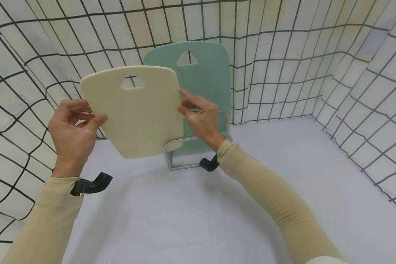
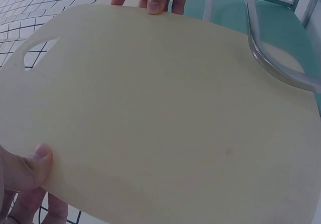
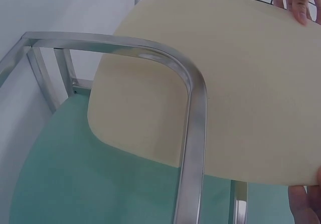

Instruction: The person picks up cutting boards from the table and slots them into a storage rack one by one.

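Observation:
Both hands hold a cream cutting board (image 1: 142, 113) up by its side edges, tilted, its handle hole at the top. My left hand (image 1: 74, 128) pinches the left edge, thumb on the front face and fingers behind. On the right edge, my right hand (image 1: 201, 117) grips with thumb and fingers. The board's lower right corner sits behind the front bar of a metal rack (image 1: 184, 167), as the right wrist view also shows. Behind it, a green cutting board (image 1: 211, 80) stands upright in the rack. Part of the green board is hidden by the cream one.
The rack stands on a white table surface (image 1: 171, 212). Black wire grid panels (image 1: 270, 58) rise at the back and along both sides. Dark wrist mounts (image 1: 92, 184) are strapped over the beige sleeves (image 1: 267, 190).

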`<state>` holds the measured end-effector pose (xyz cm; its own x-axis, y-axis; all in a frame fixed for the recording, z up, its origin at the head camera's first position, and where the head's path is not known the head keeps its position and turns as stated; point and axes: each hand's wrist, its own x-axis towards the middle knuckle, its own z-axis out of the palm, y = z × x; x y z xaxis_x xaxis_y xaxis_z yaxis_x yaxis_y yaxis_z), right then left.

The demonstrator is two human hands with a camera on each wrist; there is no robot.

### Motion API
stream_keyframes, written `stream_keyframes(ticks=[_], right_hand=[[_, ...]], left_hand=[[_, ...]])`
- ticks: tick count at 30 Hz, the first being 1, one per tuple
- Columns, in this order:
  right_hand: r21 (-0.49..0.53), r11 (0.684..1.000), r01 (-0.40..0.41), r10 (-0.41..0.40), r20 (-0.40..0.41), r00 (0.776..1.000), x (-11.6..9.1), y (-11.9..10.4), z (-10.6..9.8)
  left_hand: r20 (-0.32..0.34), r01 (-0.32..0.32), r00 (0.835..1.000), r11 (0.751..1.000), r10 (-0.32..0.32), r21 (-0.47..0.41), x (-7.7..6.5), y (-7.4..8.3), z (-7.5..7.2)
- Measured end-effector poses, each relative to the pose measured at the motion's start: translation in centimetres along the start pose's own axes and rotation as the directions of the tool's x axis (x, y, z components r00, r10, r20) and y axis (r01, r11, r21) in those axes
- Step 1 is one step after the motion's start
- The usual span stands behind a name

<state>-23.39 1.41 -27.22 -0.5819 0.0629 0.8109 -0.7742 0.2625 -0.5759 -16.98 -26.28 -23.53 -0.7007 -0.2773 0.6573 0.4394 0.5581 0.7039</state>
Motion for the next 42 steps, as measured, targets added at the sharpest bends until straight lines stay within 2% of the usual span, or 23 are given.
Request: stream_keyframes(ticks=[24,32,42], right_hand=[[-0.031,0.999,0.024,-0.025,-0.02,0.999,0.1,0.1,-0.9],[-0.036,0.999,0.022,-0.023,-0.027,0.999,0.1,0.3,-1.2],[-0.028,0.999,0.028,-0.03,-0.039,0.999,0.2,0.3,-1.6]], left_hand=[[0.012,-0.03,0.999,1.0,0.03,0.001,-0.1,0.4,0.9],[0.023,-0.015,1.0,1.0,0.015,-0.016,0.0,0.5,1.2],[0.02,-0.017,1.0,1.0,0.016,0.026,-0.1,1.0,1.6]])
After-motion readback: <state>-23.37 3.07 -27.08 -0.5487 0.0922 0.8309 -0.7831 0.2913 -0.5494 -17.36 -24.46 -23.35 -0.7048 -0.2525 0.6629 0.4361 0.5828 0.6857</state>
